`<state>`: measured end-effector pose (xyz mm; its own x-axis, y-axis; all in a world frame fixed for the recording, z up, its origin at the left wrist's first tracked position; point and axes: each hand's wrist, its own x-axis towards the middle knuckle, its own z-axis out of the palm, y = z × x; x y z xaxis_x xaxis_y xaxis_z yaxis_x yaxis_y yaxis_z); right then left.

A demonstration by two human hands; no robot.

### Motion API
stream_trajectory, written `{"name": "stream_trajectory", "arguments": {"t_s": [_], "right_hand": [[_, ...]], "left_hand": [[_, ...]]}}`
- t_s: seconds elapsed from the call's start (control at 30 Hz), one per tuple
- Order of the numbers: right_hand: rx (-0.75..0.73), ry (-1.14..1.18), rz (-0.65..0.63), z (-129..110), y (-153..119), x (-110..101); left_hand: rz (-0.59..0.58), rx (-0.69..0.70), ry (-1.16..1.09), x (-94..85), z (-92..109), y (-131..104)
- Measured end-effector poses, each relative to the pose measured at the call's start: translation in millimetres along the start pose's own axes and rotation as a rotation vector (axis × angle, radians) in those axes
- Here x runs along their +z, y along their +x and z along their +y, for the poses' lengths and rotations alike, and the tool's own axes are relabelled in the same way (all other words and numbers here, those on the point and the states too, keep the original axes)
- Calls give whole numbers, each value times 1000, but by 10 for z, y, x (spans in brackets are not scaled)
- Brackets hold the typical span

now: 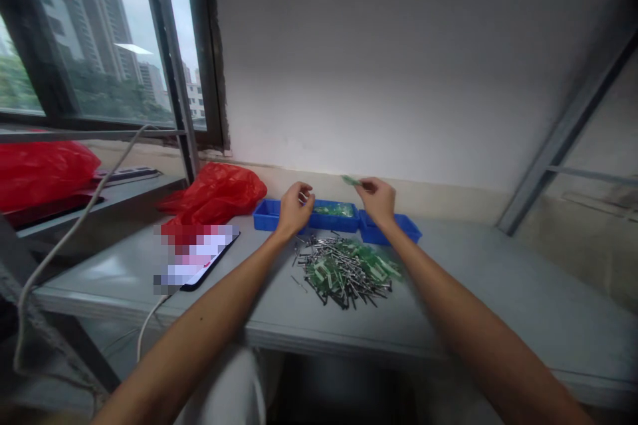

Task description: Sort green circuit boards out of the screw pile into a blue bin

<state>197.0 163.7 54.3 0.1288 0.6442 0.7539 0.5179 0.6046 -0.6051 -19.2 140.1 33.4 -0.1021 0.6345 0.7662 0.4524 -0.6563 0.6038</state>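
Observation:
My right hand [379, 200] is raised over the right blue bin [399, 231], pinching a small green plastic packet [351, 180] by its end. My left hand [298, 208] hovers at the left blue bin [266, 218]; its fingers are loosely curved, with a gap to the thumb and nothing visible between them. More green packets lie in the middle blue bin [339, 222]. In front of the bins, a heap of long metal screws or nails [349, 285] is mixed with several green packets [323, 273]. My left hand partly covers the left bin.
A crumpled red plastic bag [219, 189] and a phone-like device [212, 264], partly pixelated, lie left of the heap on the grey table [473, 279]. A white cable [149, 319] hangs over the front edge. Metal posts [528, 172] and a wall [399, 80] bound the table.

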Motion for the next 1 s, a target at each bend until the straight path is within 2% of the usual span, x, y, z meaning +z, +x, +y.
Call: {"name": "stream_trajectory", "arguments": {"t_s": [0.1,0.13,0.17,0.3,0.5,0.6,0.77,1.0], "right_hand": [[-185,-274,-469,26,140,-1],[-213,-331,-583,23,158,3],[-229,-362,-641,15,166,10],[-213,-357,-586,-35,152,93],[-74,-537,-867,-23,49,380],[-89,-556,-825,36,-15,457],[-58,-451,-760,99,-62,452],[-32,-409,-742,1,61,472]], "left_hand": [[17,118,124,-62,-55,24],[18,142,143,-74,-64,30],[19,159,154,-82,-69,35],[17,203,181,-98,-62,42],[-26,210,217,-119,-38,19],[-55,226,228,-122,-8,3],[-100,221,252,-119,34,-15],[-164,289,261,-118,47,-12]]}}
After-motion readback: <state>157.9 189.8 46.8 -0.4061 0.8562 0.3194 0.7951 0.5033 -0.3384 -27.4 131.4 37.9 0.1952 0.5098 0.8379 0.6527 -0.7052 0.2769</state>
